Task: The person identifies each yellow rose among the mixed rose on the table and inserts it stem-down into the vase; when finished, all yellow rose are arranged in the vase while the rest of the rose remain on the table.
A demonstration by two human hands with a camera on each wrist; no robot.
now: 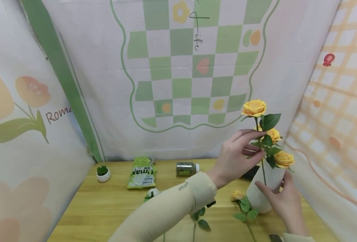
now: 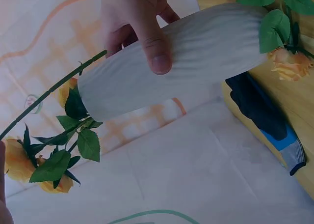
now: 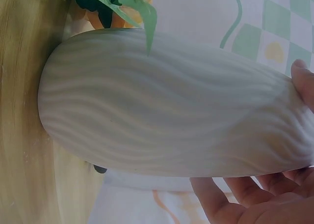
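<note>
In the head view my left hand (image 1: 237, 156) pinches the green stem of a yellow rose (image 1: 254, 108) held upright, its bloom on top. My right hand (image 1: 287, 201) grips a white rippled vase (image 1: 258, 193) near its mouth, thumb on one side and fingers on the other. The vase leans slightly to the right. Other yellow roses (image 1: 284, 158) stand in it. The left wrist view shows the held rose's bare stem end (image 2: 100, 55) outside the vase, beside its rim. Ripples cover the vase (image 3: 162, 106) in the right wrist view.
A yellow rose (image 1: 236, 195) lies left of the vase, near a leafy stem (image 1: 202, 223) and a white flower (image 1: 152, 192). Behind are a small potted plant (image 1: 103, 173), a green-white packet (image 1: 142, 174) and a jar (image 1: 186, 169). A black-and-blue item (image 2: 260, 111) lies behind the vase.
</note>
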